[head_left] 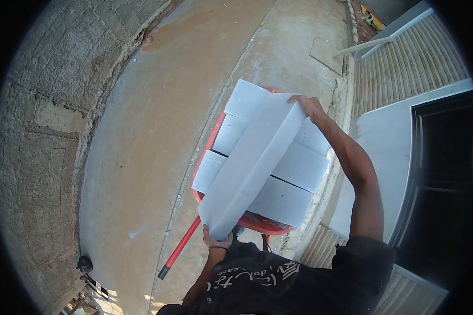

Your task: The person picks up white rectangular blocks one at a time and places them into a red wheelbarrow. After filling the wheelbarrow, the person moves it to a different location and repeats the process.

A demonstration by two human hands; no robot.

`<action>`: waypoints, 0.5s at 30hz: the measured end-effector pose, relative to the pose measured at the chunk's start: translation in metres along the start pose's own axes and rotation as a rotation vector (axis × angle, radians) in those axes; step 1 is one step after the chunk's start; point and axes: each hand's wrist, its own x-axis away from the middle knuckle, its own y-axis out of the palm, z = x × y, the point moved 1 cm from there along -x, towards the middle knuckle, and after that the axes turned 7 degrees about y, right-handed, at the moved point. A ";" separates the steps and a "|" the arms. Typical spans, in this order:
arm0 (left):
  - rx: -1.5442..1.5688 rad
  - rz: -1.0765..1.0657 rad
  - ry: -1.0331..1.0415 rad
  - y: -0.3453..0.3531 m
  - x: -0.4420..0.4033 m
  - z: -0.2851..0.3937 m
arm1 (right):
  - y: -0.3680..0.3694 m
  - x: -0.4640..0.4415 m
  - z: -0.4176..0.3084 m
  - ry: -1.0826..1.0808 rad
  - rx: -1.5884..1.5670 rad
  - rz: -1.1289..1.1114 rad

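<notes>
A long white building block [255, 152] lies slantwise across other white blocks [301, 167] in a red wheelbarrow [268, 226]. At the block's far end, my right hand [309, 106] grips the top corner, fingers bent over the edge. My left hand [217, 240] holds the near end from below, close to my body, with a dark band at the wrist. Whether the block rests fully on those under it or is slightly raised, I cannot tell. One red wheelbarrow handle [181, 245] with a black grip sticks out to the left of my left hand.
A concrete path [157, 121] runs ahead, with a rough block wall [42, 157] on the left. On the right stand a pale wall with ribbed panels [404, 68] and a dark-framed window [441, 173]. A board [326, 55] lies near the right wall.
</notes>
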 end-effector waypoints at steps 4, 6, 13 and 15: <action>0.113 -0.080 0.042 0.039 -0.024 -0.013 | 0.041 -0.046 -0.070 -0.298 -0.004 -0.317; 0.148 -0.022 0.069 0.061 -0.020 -0.029 | 0.061 -0.097 -0.077 -0.363 0.223 -0.333; -0.216 -0.016 0.102 0.083 -0.019 -0.057 | 0.085 -0.143 -0.056 -0.068 -0.087 -0.472; -0.206 -0.048 0.100 0.085 -0.029 -0.051 | 0.081 -0.155 -0.049 0.037 -0.045 -0.451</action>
